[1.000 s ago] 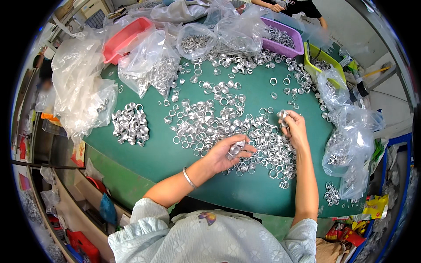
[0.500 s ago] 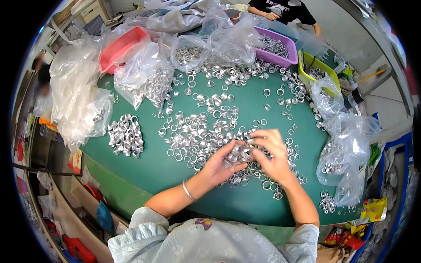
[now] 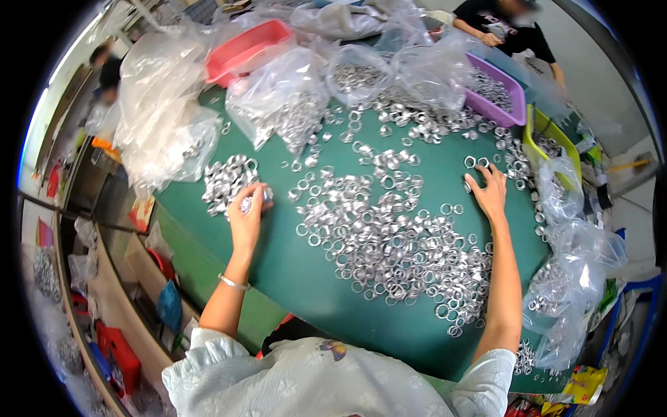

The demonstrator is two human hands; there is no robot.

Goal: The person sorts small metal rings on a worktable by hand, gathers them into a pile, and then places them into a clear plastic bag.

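Observation:
My left hand [image 3: 249,214] is closed around several silver metal rings, some showing between its fingers. It is at the right edge of a small pile of rings [image 3: 224,179] on the left of the green tabletop. My right hand [image 3: 492,193] reaches to the far right part of the table with its fingers apart. Its fingertips are beside two loose rings [image 3: 470,162], and another small ring is by the thumb; contact there I cannot make out. Between my arms spreads a large heap of rings [image 3: 389,243].
Along the far edge are a red tray [image 3: 243,52], clear plastic bags of rings [image 3: 295,104], a purple basin [image 3: 511,97] and a yellow-green basket [image 3: 566,142]. More bags [image 3: 570,278] lie at the right edge. A person in a black shirt [image 3: 507,31] sits across the table.
My hands have parted from over the big heap. The left moved left to the small pile with rings inside it; the right moved away toward loose rings. The view has shifted.

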